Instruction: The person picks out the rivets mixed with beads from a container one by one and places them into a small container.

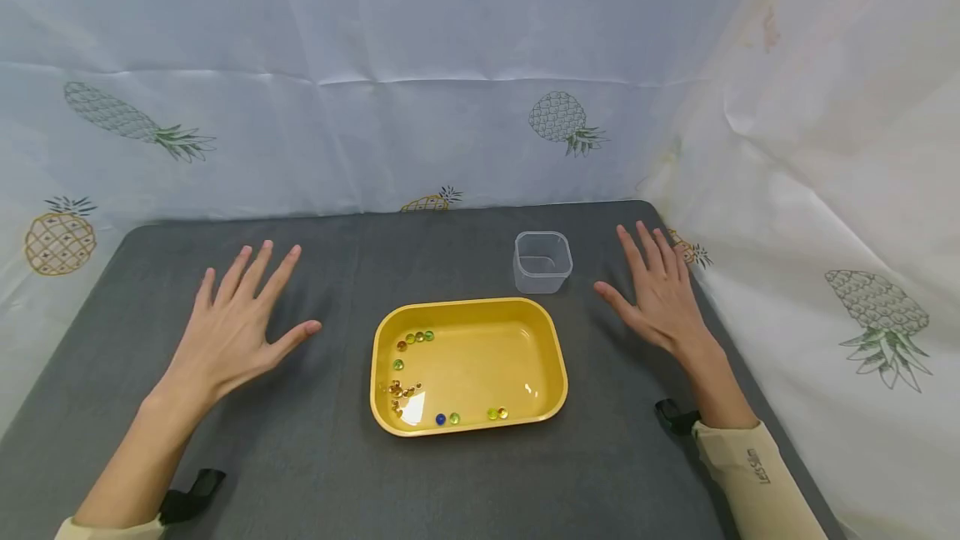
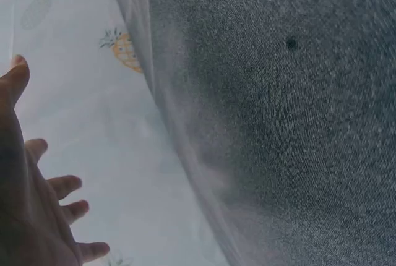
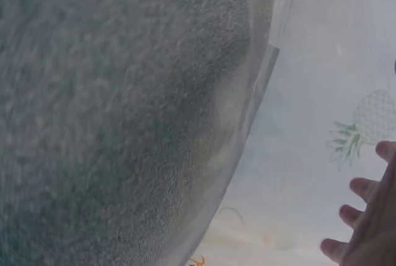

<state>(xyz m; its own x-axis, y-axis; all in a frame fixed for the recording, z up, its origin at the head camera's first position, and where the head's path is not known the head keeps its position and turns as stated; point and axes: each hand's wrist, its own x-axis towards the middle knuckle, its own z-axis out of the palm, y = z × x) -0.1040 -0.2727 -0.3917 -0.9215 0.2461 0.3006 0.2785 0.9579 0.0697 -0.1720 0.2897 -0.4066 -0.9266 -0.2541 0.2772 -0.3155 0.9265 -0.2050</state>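
My left hand [image 1: 238,323] is spread with straight fingers over the left part of the table, holding nothing. Fingers spread as well, my right hand [image 1: 660,298] is over the right side, just right of a clear plastic container [image 1: 542,263]. Between the hands lies a yellow tray [image 1: 469,312]. Along its left side are several green and amber glass marbles [image 1: 398,365] and a cluster of small gold pieces [image 1: 397,392]. A dark blue marble [image 1: 441,419] and a few yellow-green marbles [image 1: 492,413] sit along the tray's near side.
The dark grey tabletop [image 1: 300,457] meets a white pineapple-print curtain [image 1: 337,132] at the back and right. Black straps [image 1: 193,497] show at both wrists. The clear container stands behind the tray's right end, close to its rim.
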